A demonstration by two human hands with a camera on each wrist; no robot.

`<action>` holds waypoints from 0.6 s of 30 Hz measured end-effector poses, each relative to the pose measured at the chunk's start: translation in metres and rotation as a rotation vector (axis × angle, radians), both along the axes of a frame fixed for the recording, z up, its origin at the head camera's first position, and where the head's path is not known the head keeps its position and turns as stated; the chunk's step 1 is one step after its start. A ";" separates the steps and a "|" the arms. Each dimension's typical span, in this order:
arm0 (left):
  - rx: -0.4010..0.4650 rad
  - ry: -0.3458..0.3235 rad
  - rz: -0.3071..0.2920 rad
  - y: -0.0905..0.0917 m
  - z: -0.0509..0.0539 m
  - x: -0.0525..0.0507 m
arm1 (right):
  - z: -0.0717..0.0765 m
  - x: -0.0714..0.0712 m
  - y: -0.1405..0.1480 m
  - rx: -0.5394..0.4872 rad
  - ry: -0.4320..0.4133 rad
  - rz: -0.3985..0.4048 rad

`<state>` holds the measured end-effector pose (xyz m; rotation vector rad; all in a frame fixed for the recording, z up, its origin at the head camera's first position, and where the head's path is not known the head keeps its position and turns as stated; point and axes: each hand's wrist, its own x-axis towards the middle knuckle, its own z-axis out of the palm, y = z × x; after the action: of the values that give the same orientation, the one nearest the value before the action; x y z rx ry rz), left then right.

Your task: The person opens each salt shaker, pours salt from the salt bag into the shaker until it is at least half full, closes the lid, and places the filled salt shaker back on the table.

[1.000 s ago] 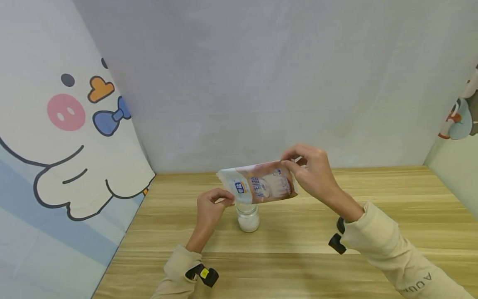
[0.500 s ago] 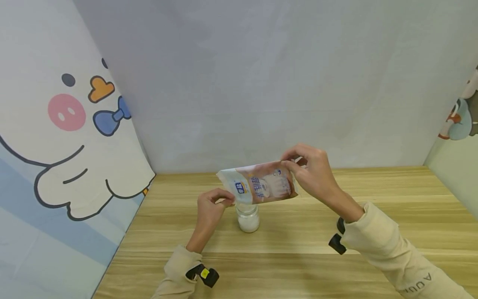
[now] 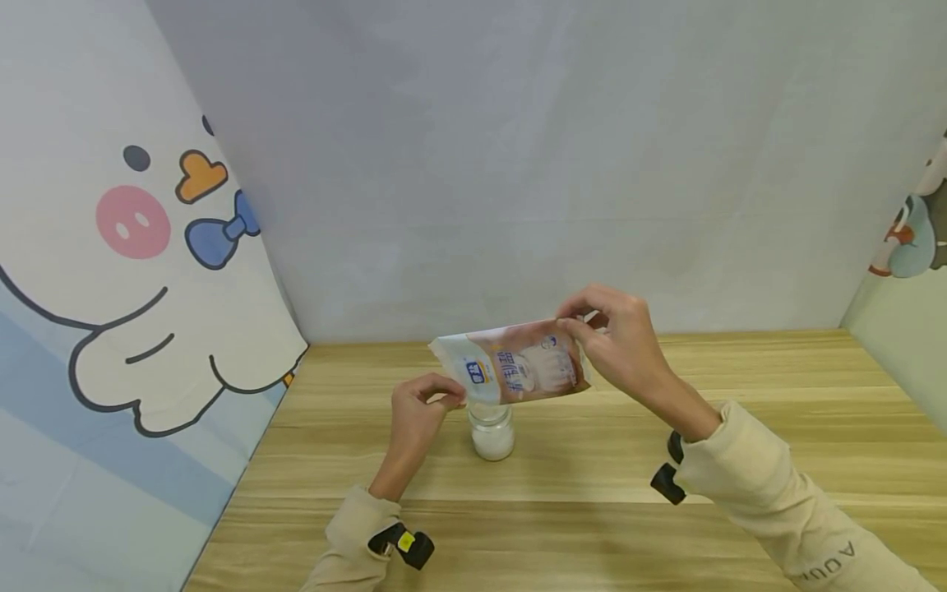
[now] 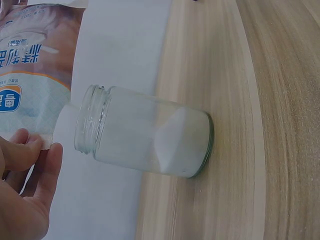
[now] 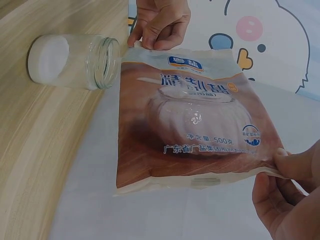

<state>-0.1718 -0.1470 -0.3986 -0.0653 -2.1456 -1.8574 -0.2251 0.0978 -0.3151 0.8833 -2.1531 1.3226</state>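
A printed salt bag [image 3: 521, 362], brown and pale blue and marked 500 g, is held tilted on its side above the table. My left hand [image 3: 420, 411] pinches its lower left corner, at the pale end. With thumb and fingers my right hand [image 3: 617, 341] pinches the upper right corner, at the brown end. Below the pale end stands an upright, lidless glass jar [image 3: 491, 436]; the bag hides part of its mouth in the head view. White salt [image 4: 182, 140] lies heaped at the jar's bottom. The left wrist view shows a faint whitish streak between bag and jar mouth.
The light wood table [image 3: 592, 469] runs back to a grey-white cloth wall [image 3: 518, 164]. A cartoon-printed panel [image 3: 148, 288] borders the left side, and a pale green panel [image 3: 903, 345] the right. Each cuff carries a black wrist camera [image 3: 668, 483].
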 end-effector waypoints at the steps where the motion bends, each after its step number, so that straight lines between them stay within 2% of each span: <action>1: -0.002 -0.002 0.001 0.000 0.000 0.000 | 0.000 0.000 0.000 0.001 0.000 0.000; 18: 0.005 -0.024 0.015 0.001 0.000 0.000 | -0.001 0.000 0.000 0.000 -0.005 0.004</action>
<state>-0.1715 -0.1461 -0.3991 -0.0269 -2.1511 -1.8645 -0.2246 0.0976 -0.3156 0.8855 -2.1563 1.3272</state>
